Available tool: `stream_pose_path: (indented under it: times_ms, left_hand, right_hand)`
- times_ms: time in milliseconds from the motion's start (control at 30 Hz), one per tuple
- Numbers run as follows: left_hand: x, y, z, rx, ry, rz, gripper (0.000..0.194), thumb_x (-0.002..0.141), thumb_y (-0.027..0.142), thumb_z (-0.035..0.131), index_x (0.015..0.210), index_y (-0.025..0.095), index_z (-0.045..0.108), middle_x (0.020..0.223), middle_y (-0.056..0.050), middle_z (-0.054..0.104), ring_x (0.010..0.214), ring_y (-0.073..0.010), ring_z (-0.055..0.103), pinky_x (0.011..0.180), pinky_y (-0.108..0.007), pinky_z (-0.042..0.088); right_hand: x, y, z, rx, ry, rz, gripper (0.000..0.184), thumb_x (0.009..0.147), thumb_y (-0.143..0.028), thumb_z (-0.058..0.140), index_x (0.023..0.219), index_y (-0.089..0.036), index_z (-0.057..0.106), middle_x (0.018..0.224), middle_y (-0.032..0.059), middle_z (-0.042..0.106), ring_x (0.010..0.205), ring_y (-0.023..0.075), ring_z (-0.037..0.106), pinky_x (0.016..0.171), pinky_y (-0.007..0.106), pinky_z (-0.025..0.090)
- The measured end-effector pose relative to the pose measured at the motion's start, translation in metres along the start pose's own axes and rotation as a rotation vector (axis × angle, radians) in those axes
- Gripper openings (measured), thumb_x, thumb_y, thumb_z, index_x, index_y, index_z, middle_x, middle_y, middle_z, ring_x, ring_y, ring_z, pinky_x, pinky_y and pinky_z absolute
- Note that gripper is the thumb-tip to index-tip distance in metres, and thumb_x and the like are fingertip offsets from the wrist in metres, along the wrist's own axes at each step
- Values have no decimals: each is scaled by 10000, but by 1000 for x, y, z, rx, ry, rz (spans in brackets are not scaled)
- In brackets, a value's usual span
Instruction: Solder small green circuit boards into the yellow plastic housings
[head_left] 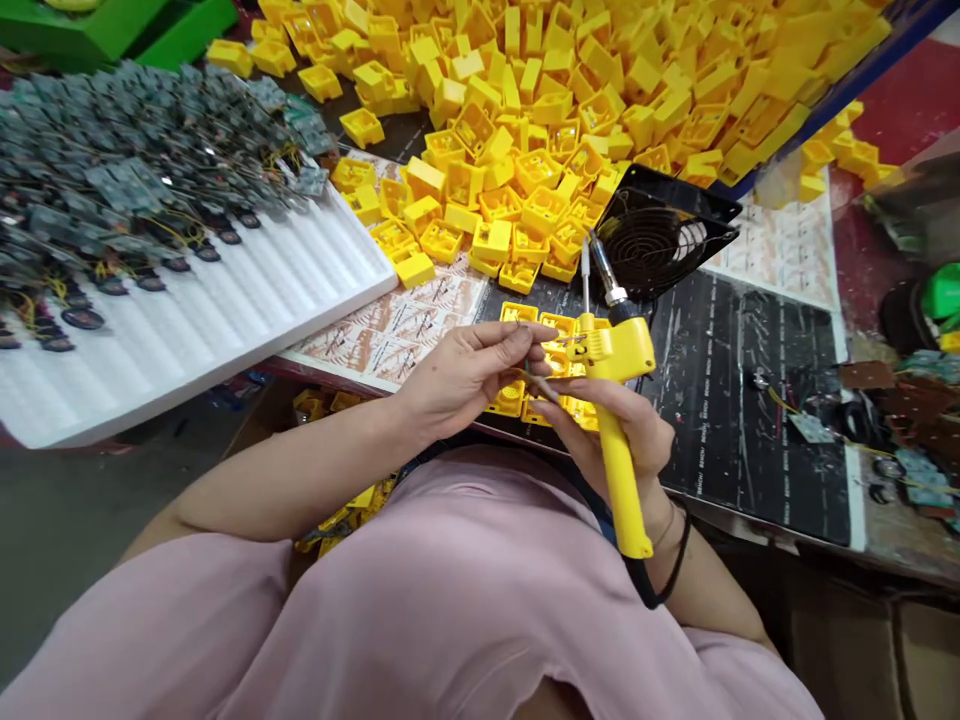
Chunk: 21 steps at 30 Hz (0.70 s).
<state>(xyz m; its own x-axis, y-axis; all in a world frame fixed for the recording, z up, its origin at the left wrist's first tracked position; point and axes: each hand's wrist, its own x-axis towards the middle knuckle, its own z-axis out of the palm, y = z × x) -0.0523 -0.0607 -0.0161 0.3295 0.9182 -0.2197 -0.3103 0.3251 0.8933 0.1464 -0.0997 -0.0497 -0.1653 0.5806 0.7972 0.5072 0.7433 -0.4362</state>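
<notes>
My right hand (630, 425) is closed around a yellow soldering gun (621, 470), its metal tip pointing up and away from me. Between that hand's fingertips is the edge of a small flat brownish piece (541, 386), whose kind I cannot make out. My left hand (480, 370) meets it from the left, thumb and fingers pinched together by the same piece. What the left fingertips grip is mostly hidden. Below both hands, several open yellow plastic housings (517, 313) stand in a close group on the table, partly covered by the hands and the gun.
A large heap of yellow housings (525, 170) covers the back. On the left, a white ribbed foam tray (300, 270) bears many circuit boards with wires (127, 190). A black fan (652, 235) stands behind the gun. More boards (922, 475) lie at right; green bins (82, 35) at back left.
</notes>
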Motion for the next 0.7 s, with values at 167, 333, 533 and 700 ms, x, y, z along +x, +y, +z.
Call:
stream_pose_path:
  times_ms: [167, 333, 533, 700]
  left_hand:
    - [-9, 17, -12, 400, -19, -49, 310, 750, 399, 918, 850, 176, 728, 603, 40, 658, 461, -94, 581, 425, -191, 429]
    - [-12, 14, -10, 484, -131, -32, 204, 785, 322, 824, 790, 186, 673, 582, 31, 672, 457, -104, 617, 452, -192, 501]
    - [-14, 10, -8, 408, -122, -97, 261, 739, 355, 860, 797, 184, 673, 634, 19, 708, 526, -134, 684, 519, -228, 586]
    - [-14, 8, -9, 358, -92, -120, 328, 691, 401, 899, 786, 186, 670, 685, 4, 724, 618, -145, 712, 592, -245, 608]
  right_hand:
    - [2, 5, -17, 31, -33, 99, 375, 900, -261, 902, 1227, -311, 725, 984, -8, 836, 816, 227, 829, 731, 332, 716]
    - [11, -2, -6, 265, -110, 300, 364, 947, -191, 838, 1251, -311, 678, 1120, -20, 812, 942, 177, 826, 878, 302, 709]
    - [13, -10, 8, 307, -80, 305, 379, 968, -120, 780, 1263, -314, 641, 995, -58, 802, 857, 161, 826, 836, 277, 706]
    - [11, -12, 12, 284, -10, 302, 365, 957, -167, 815, 1245, -311, 642, 1011, -53, 771, 795, 150, 813, 769, 253, 702]
